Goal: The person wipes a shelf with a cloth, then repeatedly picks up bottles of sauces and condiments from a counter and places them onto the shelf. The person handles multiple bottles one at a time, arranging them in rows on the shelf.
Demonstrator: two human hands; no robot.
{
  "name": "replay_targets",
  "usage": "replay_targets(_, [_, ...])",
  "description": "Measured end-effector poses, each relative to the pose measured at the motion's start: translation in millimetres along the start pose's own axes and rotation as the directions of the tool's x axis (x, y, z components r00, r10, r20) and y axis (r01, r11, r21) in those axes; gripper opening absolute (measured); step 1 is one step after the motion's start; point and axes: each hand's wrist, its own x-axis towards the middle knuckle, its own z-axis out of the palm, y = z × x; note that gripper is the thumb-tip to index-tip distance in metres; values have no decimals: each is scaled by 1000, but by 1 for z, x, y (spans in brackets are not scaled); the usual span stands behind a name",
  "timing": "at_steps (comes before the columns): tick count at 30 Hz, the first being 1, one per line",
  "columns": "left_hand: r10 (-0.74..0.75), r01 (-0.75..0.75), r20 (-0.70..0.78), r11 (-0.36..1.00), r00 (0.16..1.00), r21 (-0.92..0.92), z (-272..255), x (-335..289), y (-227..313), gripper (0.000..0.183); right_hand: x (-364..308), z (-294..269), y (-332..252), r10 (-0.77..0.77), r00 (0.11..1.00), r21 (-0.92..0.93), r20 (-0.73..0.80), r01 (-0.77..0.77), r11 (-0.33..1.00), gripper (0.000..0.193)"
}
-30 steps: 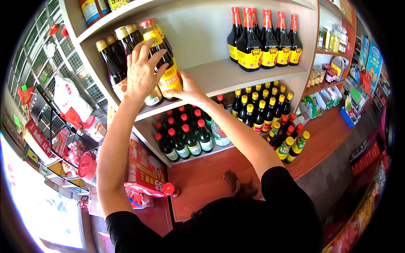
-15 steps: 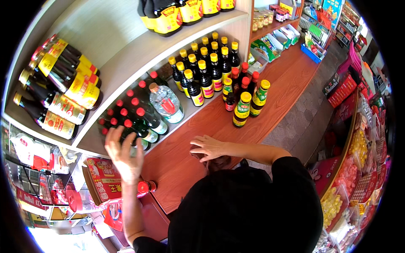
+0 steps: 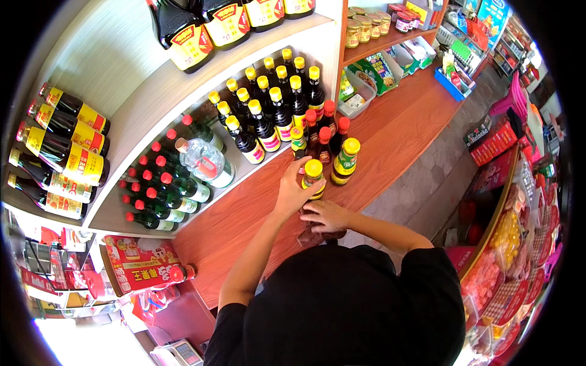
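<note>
My left hand [image 3: 293, 190] wraps around the side of a yellow-capped sauce bottle [image 3: 314, 172] standing on the reddish wooden counter [image 3: 244, 235]. Just below it, my right hand [image 3: 329, 218] is closed over a crumpled dark brown cloth [image 3: 310, 236] near the counter's front edge. Part of the cloth is hidden by the hand and by my head. Close by on the right stands another yellow-capped bottle [image 3: 346, 161]. Behind these two are several red-capped bottles [image 3: 323, 146] and a slim yellow-capped bottle [image 3: 298, 141].
Yellow-capped dark bottles [image 3: 264, 125] fill the low shelf beside the counter. Left of them are a large clear jug [image 3: 204, 161] and red-capped green bottles [image 3: 174, 198]. A red box [image 3: 137, 262] and a red-lidded jar [image 3: 181, 272] sit at the left end.
My left hand has moved right from above the red-capped green bottles and taken hold of the yellow-capped sauce bottle. My right hand has shifted slightly right with the brown cloth. The view has turned.
</note>
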Motion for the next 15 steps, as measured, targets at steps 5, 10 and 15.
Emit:
replay_targets(5, [-61,38,-90,971,994,-236,41,4,-21,17,-29,-18,15,-128,960,52,248,119,992,68])
replay_targets(10, [-116,60,-266,976,957,-211,21,-30,-12,15,-28,-9,38,-177,895,122,409,139,983,54])
replay_targets(15, [-232,164,-482,970,845,-180,-20,-74,-14,16,11,-73,27,87,993,455,-75,-44,889,44])
